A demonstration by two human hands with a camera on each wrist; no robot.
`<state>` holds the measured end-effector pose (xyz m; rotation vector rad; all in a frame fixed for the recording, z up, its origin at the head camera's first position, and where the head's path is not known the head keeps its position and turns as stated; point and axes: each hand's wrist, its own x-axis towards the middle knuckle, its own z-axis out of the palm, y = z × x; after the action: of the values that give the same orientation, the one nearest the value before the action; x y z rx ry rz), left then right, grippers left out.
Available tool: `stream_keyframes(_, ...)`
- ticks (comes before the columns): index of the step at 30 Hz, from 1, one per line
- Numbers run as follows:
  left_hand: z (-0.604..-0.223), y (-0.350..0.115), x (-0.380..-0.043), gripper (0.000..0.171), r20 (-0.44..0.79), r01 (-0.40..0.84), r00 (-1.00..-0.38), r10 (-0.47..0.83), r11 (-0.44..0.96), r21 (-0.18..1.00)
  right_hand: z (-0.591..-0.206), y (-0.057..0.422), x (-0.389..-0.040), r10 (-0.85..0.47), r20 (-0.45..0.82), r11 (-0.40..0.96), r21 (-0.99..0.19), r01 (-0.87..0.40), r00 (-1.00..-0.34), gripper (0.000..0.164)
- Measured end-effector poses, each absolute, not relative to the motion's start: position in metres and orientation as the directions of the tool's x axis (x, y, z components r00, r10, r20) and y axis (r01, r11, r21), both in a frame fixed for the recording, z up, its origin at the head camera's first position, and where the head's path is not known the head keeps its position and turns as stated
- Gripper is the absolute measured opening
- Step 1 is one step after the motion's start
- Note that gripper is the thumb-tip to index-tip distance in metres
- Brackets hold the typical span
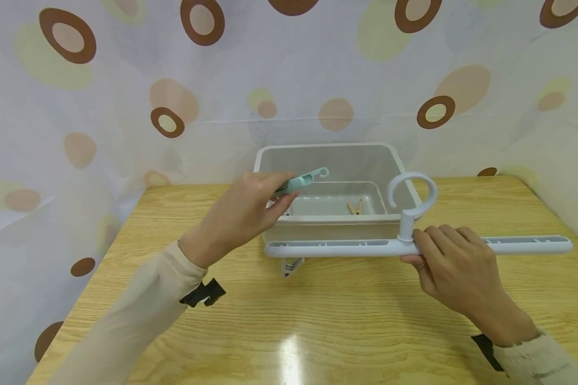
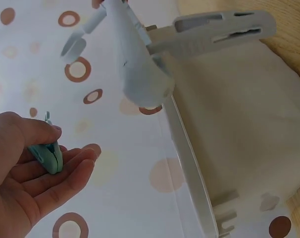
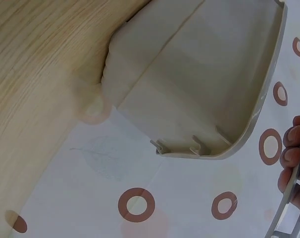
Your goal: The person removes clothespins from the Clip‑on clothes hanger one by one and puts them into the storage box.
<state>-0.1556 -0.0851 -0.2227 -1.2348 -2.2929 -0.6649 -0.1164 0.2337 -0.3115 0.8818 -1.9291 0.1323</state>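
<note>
My left hand (image 1: pixel 243 208) pinches a teal plastic clothespin (image 1: pixel 301 182) with a small hook at its end, held above the bin's front left part. The left wrist view shows this clothespin between thumb and fingers. My right hand (image 1: pixel 455 267) grips the middle of a pale blue-white clothes hanger (image 1: pixel 337 249) just beside its round hook. The hanger is level, in front of the bin. Beneath its left end a pale clip (image 1: pixel 291 266) hangs. In the right wrist view, only some right fingers (image 3: pixel 291 153) show at the edge, around the hanger bar.
A light grey plastic bin (image 1: pixel 318 234) stands on the wooden table (image 1: pixel 231 321) near the back. In it lie a tan clothespin (image 1: pixel 355 208) and another small piece, partly hidden by the left hand. A patterned cloth (image 1: pixel 289 69) hangs behind the table.
</note>
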Motion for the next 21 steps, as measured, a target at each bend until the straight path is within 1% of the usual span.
stream_keyframes(7,-0.22,-0.085,-0.174,0.008,0.541,0.834,-0.53,0.653,0.516,0.195,-0.313,0.237,-0.113,-0.528,0.81,0.727,0.274,-0.629,-0.257,0.052)
stream_keyframes(11,-0.222,-0.086,-0.181,0.009,0.506,0.812,-0.566,0.651,0.547,0.203,-0.312,0.238,-0.112,-0.528,0.81,0.725,0.272,-0.633,-0.257,0.052)
stream_keyframes(16,-0.228,-0.091,-0.193,0.01,0.491,0.79,-0.591,0.64,0.583,0.191,-0.311,0.239,-0.112,-0.53,0.807,0.722,0.268,-0.638,-0.262,0.052)
stream_keyframes(21,-0.231,-0.095,-0.205,0.011,0.449,0.762,-0.628,0.636,0.621,0.185,-0.312,0.24,-0.113,-0.536,0.801,0.72,0.268,-0.64,-0.267,0.052)
